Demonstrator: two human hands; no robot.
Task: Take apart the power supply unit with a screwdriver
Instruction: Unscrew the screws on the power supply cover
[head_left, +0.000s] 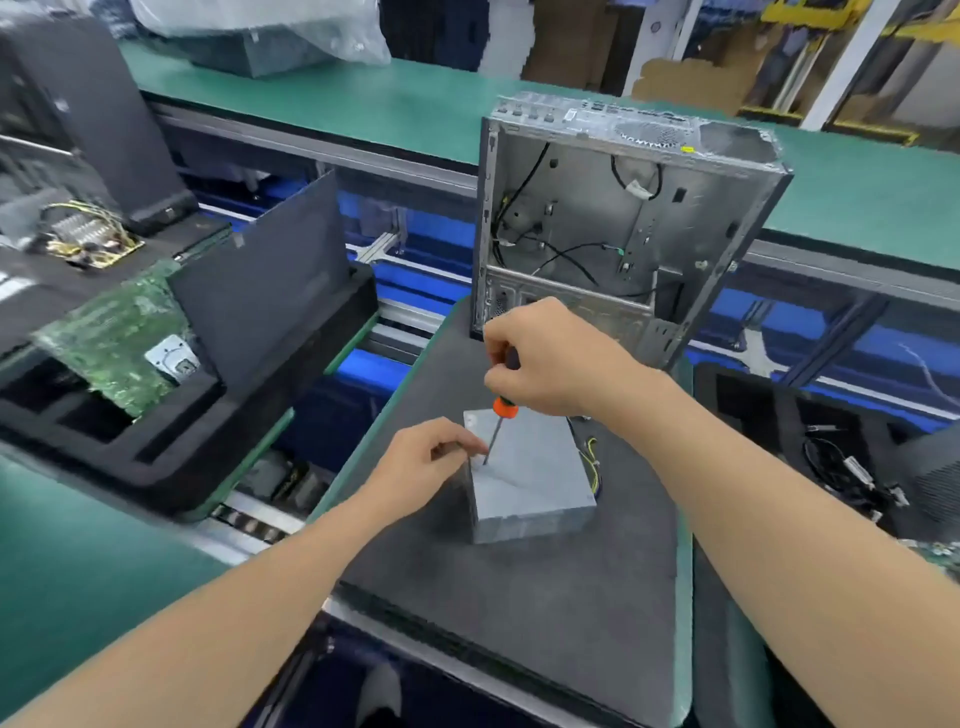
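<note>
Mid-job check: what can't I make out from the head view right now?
Head view:
1. What the screwdriver tip sits in: too small, crowded by fingertips.
2. Its handle: mostly hidden inside the right hand.
3. Grip of the left hand: blur hides whether it pinches the shaft or only touches.
4. Far face of the power supply unit: turned away, partly behind the right hand.

An electronics disassembly workshop: green conveyor benches (363, 104), a gutted computer case (623, 218), trays of circuit boards (114, 343).
</note>
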